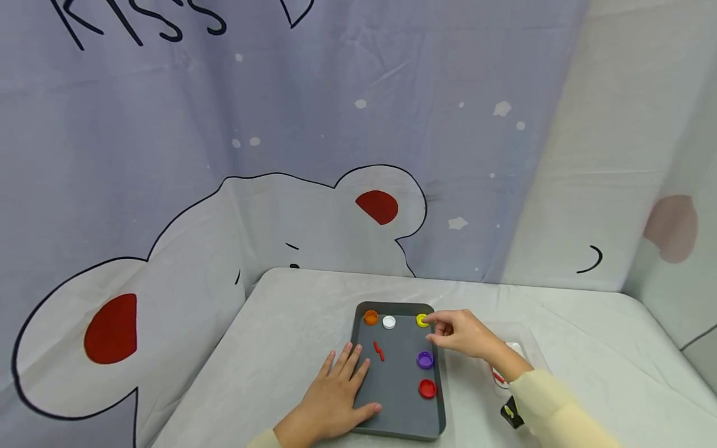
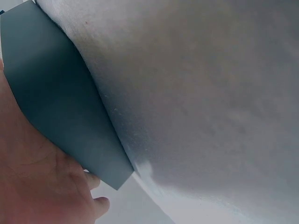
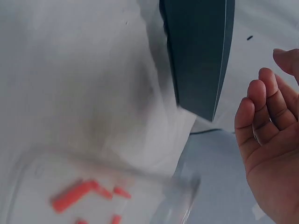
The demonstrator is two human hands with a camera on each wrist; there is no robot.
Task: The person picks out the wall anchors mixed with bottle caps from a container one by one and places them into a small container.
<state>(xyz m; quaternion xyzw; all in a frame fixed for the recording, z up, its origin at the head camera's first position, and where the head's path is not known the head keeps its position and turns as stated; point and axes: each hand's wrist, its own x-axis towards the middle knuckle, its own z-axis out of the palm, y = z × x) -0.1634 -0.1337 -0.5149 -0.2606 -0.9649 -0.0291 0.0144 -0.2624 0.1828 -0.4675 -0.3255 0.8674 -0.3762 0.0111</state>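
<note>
My left hand (image 1: 330, 401) lies with spread fingers over the left edge of a dark grey rectangular tray (image 1: 394, 404). Above the tray's far right corner is my right hand (image 1: 462, 333), its index fingertip right at a small round yellow cap (image 1: 422, 320) and the thumb held apart. In the right wrist view, the fingers (image 3: 266, 112) are loosely bent. Along the tray's far end sit an orange cap (image 1: 371, 317) and a white cap (image 1: 389, 322). A purple cap (image 1: 425, 359) and a red cap (image 1: 427, 389) stand down the right side. Thin red pieces (image 1: 379, 351) lie near the middle.
Right of the tray, partly hidden by the right forearm, stands a clear plastic container (image 1: 532, 342) with red pieces (image 3: 72, 196) inside. A white cloth (image 1: 297, 323) covers the table. Behind it hangs a printed curtain (image 1: 313, 93). A black strap piece (image 1: 511, 412) shows at the right wrist.
</note>
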